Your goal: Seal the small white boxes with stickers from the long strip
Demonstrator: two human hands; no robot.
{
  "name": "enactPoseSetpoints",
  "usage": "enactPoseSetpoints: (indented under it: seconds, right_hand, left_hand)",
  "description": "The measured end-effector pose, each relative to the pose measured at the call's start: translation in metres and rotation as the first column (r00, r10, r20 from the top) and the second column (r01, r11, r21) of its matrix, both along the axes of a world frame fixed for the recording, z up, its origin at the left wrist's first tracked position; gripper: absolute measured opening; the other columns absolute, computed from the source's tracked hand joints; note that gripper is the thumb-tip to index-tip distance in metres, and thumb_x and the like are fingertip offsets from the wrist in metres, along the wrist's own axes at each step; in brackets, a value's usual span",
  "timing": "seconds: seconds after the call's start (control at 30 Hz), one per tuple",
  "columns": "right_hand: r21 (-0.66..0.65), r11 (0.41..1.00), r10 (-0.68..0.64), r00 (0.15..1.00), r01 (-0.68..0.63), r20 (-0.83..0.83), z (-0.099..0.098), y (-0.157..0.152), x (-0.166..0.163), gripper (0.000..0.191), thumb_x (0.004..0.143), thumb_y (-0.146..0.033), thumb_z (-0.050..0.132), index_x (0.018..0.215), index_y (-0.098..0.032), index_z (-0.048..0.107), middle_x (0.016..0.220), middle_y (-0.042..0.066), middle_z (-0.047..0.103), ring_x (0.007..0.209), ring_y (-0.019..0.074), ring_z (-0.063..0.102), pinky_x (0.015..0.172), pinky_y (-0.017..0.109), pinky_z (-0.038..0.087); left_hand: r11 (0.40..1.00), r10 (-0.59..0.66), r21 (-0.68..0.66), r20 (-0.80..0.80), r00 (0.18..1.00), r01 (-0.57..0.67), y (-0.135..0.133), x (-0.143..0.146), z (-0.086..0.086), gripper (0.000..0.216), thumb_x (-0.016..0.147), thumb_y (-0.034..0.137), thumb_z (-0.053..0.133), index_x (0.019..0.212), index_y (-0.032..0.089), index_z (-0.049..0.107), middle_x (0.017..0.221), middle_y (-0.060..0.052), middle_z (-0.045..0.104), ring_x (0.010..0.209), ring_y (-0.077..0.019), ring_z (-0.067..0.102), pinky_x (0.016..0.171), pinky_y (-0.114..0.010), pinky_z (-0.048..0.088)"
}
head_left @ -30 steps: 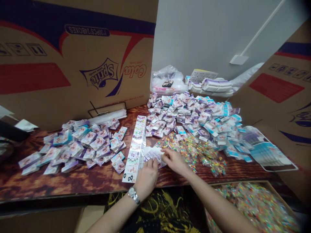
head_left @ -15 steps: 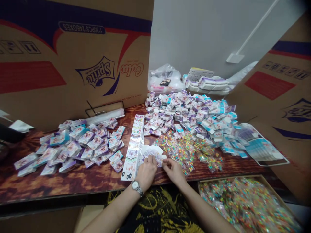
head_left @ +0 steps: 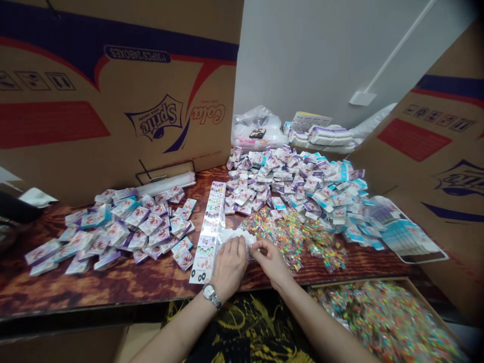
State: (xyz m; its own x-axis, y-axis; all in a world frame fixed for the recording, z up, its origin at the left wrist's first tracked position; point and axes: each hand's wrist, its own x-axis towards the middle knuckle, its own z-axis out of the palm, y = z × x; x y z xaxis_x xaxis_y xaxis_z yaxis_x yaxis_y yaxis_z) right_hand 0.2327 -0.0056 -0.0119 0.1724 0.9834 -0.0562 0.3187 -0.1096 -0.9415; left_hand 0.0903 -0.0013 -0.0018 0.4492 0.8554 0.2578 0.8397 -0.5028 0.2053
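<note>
White card (head_left: 237, 234) sat by the sticker strip (head_left: 207, 234) | left hand (head_left: 230, 262) lay flattish over it; right hand (head_left: 270, 258) bunched at its edge, couldn't tell if gripping | looked light, bendy, crease-prone imo, best held by edges

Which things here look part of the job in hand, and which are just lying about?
Likely part of it:
white card under the left hand
printed strip
packets
small boxes

Probably just lying about:
plastic bag
large carton
</note>
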Motion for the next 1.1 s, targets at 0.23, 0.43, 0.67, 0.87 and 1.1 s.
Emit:
enactPoseSetpoints:
  seconds: [0.23,0.43,0.67,0.87,1.1]
  right_hand:
    - [0.297,0.934,0.116,0.955,-0.199,0.274,0.034,-0.005,0.001,0.019,0.084,-0.029,0.054,0.1,-0.021,0.061,0.118,0.01,0.053,0.112,0.0235,0.05,0.092,0.038,0.042]
    - [0.338,0.856,0.268,0.895,-0.391,0.357,0.042,-0.011,0.003,0.023,0.089,-0.027,0.047,0.105,-0.022,0.063,0.125,0.011,0.049,0.116,0.0241,0.046,0.094,0.038,0.041]
    - [0.072,0.987,0.154,0.964,-0.142,-0.215,0.049,0.0,-0.008,0.028,0.087,-0.043,0.048,0.097,-0.02,0.06,0.086,0.003,0.063,0.078,0.0164,0.059,0.071,0.027,0.048]
    - [0.069,0.972,0.227,0.973,-0.224,-0.045,0.058,0.007,-0.008,0.022,0.081,-0.037,0.056,0.092,-0.019,0.064,0.081,0.003,0.065,0.076,0.017,0.06,0.069,0.027,0.048]
    - [0.3,0.892,0.176,0.87,-0.339,0.461,0.068,-0.005,-0.017,0.02,0.085,-0.019,0.046,0.093,-0.021,0.065,0.086,0.007,0.061,0.082,0.0191,0.057,0.075,0.031,0.046]
  left_hand:
    - [0.989,0.063,-0.143,0.238,0.969,-0.03,-0.002,-0.016,0.007,0.049,0.083,0.026,0.054,0.126,0.015,0.035,0.084,-0.005,0.064,0.07,-0.0187,0.062,0.062,-0.028,0.05]
    - [0.985,-0.003,-0.153,0.436,0.9,0.077,-0.002,-0.02,0.012,0.048,0.083,0.02,0.052,0.126,0.023,0.032,0.105,-0.005,0.062,0.075,-0.0158,0.062,0.068,-0.028,0.05]
    - [0.991,-0.054,-0.106,0.255,0.966,0.083,-0.004,-0.023,0.018,0.034,0.085,0.024,0.05,0.117,0.022,0.038,0.094,-0.004,0.059,0.08,-0.0189,0.061,0.063,-0.028,0.05]
    - [0.997,-0.009,-0.074,0.239,0.971,0.028,-0.005,-0.022,0.015,0.046,0.086,0.024,0.047,0.127,0.017,0.027,0.095,-0.008,0.061,0.08,-0.0203,0.063,0.064,-0.029,0.051]
    - [0.997,0.029,-0.078,0.143,0.989,-0.018,-0.006,-0.018,0.004,0.068,0.085,0.02,0.044,0.14,0.01,0.006,0.1,-0.013,0.062,0.083,-0.022,0.063,0.066,-0.031,0.052]
